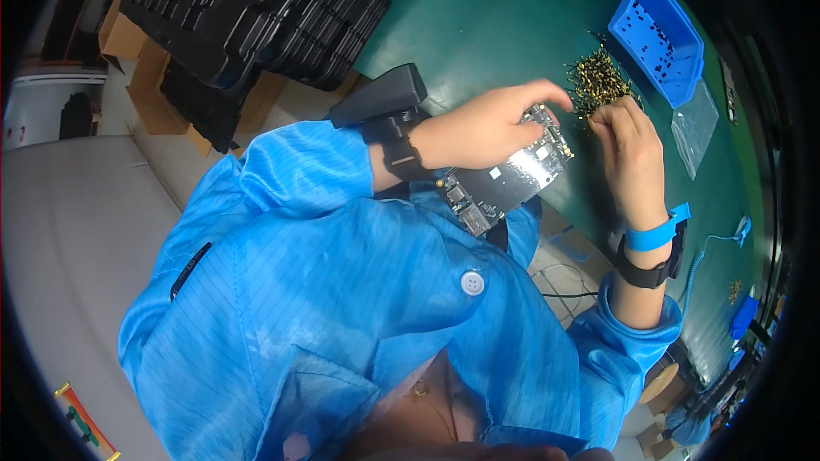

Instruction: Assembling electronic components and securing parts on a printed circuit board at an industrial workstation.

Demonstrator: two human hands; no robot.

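My left hand (483, 130) grips a circuit board (523, 177) by its upper part, thumb lying across the face. The board is tilted, dark with a shiny middle, with metal connectors at its lower end close to my jacket. To its right, my right hand (630, 149) has thumb and fingers pinched together at the near edge of a pile of small gold-and-black parts (600, 77). Whatever sits between those fingertips is too small to make out. The pile lies loose on the green table (478, 30).
A blue plastic bin (683, 77) with small black bits stands beyond the pile, a clear bag (695, 130) beside it. Stacked black trays (282, 13) rise at the far left. From my right wrist's blue strap (651, 237), a blue cord (702, 254) appears nearby.
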